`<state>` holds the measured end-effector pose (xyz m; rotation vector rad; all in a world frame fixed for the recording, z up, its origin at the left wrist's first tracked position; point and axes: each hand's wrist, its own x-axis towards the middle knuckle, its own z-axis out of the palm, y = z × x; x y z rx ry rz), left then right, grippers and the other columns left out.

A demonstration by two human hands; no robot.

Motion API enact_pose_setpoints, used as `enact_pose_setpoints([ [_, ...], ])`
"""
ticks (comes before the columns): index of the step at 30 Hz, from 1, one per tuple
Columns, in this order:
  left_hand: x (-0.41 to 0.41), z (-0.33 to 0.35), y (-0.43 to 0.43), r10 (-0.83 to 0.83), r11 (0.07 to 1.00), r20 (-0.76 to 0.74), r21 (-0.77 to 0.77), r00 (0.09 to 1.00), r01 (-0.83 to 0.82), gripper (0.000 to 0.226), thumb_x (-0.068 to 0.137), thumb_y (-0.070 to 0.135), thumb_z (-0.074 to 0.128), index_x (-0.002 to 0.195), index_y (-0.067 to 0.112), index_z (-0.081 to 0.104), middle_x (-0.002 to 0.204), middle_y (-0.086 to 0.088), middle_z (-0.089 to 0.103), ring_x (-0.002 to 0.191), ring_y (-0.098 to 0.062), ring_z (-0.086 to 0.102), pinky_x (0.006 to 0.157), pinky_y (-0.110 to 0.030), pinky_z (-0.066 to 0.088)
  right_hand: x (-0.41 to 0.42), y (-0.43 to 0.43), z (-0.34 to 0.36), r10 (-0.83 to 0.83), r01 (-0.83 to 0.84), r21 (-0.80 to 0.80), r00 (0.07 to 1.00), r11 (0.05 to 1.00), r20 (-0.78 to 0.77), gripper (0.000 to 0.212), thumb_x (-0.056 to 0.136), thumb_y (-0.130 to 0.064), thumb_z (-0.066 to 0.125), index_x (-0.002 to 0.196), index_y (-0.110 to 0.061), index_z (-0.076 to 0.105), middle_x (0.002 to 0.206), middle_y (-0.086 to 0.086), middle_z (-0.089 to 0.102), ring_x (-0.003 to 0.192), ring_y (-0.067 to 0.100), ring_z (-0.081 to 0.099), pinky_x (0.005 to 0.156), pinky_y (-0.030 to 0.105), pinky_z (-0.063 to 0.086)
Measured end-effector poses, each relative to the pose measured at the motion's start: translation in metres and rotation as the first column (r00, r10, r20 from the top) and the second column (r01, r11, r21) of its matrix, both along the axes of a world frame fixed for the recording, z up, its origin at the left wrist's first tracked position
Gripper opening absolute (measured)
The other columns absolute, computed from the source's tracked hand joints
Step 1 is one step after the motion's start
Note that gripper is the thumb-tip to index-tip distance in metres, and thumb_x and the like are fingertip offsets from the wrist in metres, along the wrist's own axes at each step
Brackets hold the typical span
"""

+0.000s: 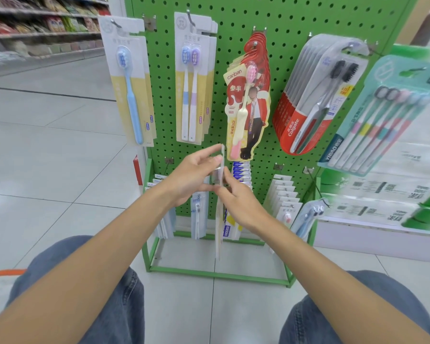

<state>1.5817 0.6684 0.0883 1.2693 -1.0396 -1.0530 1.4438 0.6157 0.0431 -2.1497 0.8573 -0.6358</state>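
I hold a thin toothbrush pack [219,227] edge-on in front of a green pegboard rack [233,18]. My left hand [191,175] pinches the pack's top between thumb and fingers. My right hand [238,197] grips the pack from the right, just below. The pack's face is turned away, so its contents are hidden. It hangs down past the lower row of hooks.
Toothbrush packs hang on upper hooks: a blue single [132,83], a twin pack [193,78], a red Canban pack [248,100], Colgate packs [315,95], a teal multi-pack [382,115]. Lower hooks carry more packs [283,194]. Boxes [382,202] stand at the right. My knees are below.
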Motion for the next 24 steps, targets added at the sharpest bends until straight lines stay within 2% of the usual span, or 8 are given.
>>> enact_pose_setpoints([
  [5, 0.005, 0.003, -0.001, 0.146, 0.987, 0.136, -0.087, 0.98, -0.135, 0.034, 0.104, 0.023, 0.047, 0.138, 0.025, 0.051, 0.107, 0.002, 0.069, 0.087, -0.002, 0.067, 0.078, -0.03, 0.06, 0.0, -0.001, 0.004, 0.044, -0.06, 0.104, 0.987, 0.993, 0.154, 0.024, 0.104, -0.031, 0.042, 0.105, -0.028, 0.066, 0.07, -0.009, 0.037, 0.063, 0.006, 0.036, 0.064, 0.026, 0.033],
  [7, 0.01, 0.004, -0.001, 0.202, 0.976, 0.168, -0.117, 0.965, -0.184, 0.028, 0.101, 0.018, 0.053, 0.128, 0.022, 0.058, 0.096, 0.001, 0.071, 0.082, -0.007, 0.067, 0.084, -0.031, 0.059, 0.001, 0.002, 0.008, 0.03, -0.057, 0.146, 0.983, 0.988, 0.183, 0.024, 0.104, -0.027, 0.044, 0.092, -0.031, 0.065, 0.063, -0.018, 0.041, 0.06, 0.002, 0.038, 0.063, 0.024, 0.033],
  [9, 0.016, 0.008, 0.0, 0.234, 0.967, 0.176, -0.142, 0.956, -0.21, 0.016, 0.098, 0.014, 0.058, 0.109, 0.022, 0.065, 0.091, -0.001, 0.073, 0.077, -0.009, 0.067, 0.081, -0.03, 0.057, 0.005, 0.005, 0.012, -0.005, -0.037, 0.194, 0.978, 0.98, 0.211, 0.025, 0.103, -0.03, 0.044, 0.096, -0.027, 0.067, 0.072, -0.02, 0.062, 0.07, 0.003, 0.056, 0.073, 0.028, 0.046],
  [12, 0.024, 0.02, 0.007, 0.255, 0.962, 0.243, -0.166, 0.936, -0.218, 0.01, 0.094, 0.012, 0.063, 0.094, 0.022, 0.066, 0.09, 0.0, 0.074, 0.077, -0.008, 0.069, 0.074, -0.027, 0.057, 0.011, 0.003, 0.017, -0.044, -0.015, 0.226, 0.966, 0.974, 0.254, 0.036, 0.094, -0.045, 0.043, 0.106, -0.021, 0.068, 0.108, 0.014, 0.069, 0.104, 0.038, 0.061, 0.095, 0.058, 0.048],
  [16, 0.038, 0.053, 0.018, 0.226, 0.97, 0.338, -0.166, 0.914, -0.178, 0.007, 0.092, 0.006, 0.066, 0.089, 0.013, 0.066, 0.098, -0.007, 0.071, 0.083, -0.016, 0.069, 0.067, -0.024, 0.058, 0.016, -0.007, 0.034, -0.067, 0.028, 0.184, 0.975, 0.983, 0.211, 0.055, 0.087, -0.052, 0.043, 0.105, -0.002, 0.06, 0.112, 0.034, 0.056, 0.104, 0.052, 0.052, 0.096, 0.067, 0.041],
  [18, 0.045, 0.073, 0.024, 0.219, 0.971, 0.397, -0.174, 0.891, -0.162, 0.01, 0.092, 0.003, 0.064, 0.098, 0.01, 0.068, 0.104, -0.013, 0.069, 0.088, -0.019, 0.07, 0.068, -0.026, 0.059, 0.019, -0.007, 0.055, -0.055, 0.027, 0.153, 0.982, 0.988, 0.18, 0.047, 0.092, -0.044, 0.046, 0.099, 0.0, 0.061, 0.099, 0.028, 0.064, 0.094, 0.042, 0.063, 0.103, 0.061, 0.042],
  [20, 0.05, 0.095, 0.029, 0.237, 0.968, 0.455, -0.189, 0.859, -0.167, 0.016, 0.093, 0.001, 0.061, 0.103, 0.011, 0.068, 0.103, -0.01, 0.068, 0.09, -0.021, 0.07, 0.069, -0.027, 0.06, 0.024, -0.005, 0.079, -0.039, 0.01, 0.15, 0.981, 0.989, 0.191, 0.024, 0.098, -0.025, 0.048, 0.109, -0.013, 0.066, 0.099, 0.005, 0.072, 0.094, 0.022, 0.068, 0.098, 0.047, 0.051],
  [24, 0.066, 0.138, 0.032, 0.349, 0.936, 0.569, -0.25, 0.745, -0.247, 0.024, 0.095, 0.005, 0.059, 0.097, 0.027, 0.068, 0.097, -0.001, 0.071, 0.091, -0.023, 0.07, 0.076, -0.042, 0.061, 0.037, -0.002, 0.128, 0.007, -0.008, 0.008, 0.984, 1.0, 0.178, 0.045, 0.1, -0.017, 0.048, 0.144, -0.023, 0.044, 0.124, -0.005, 0.062, 0.114, 0.012, 0.059, 0.084, 0.022, 0.05],
])
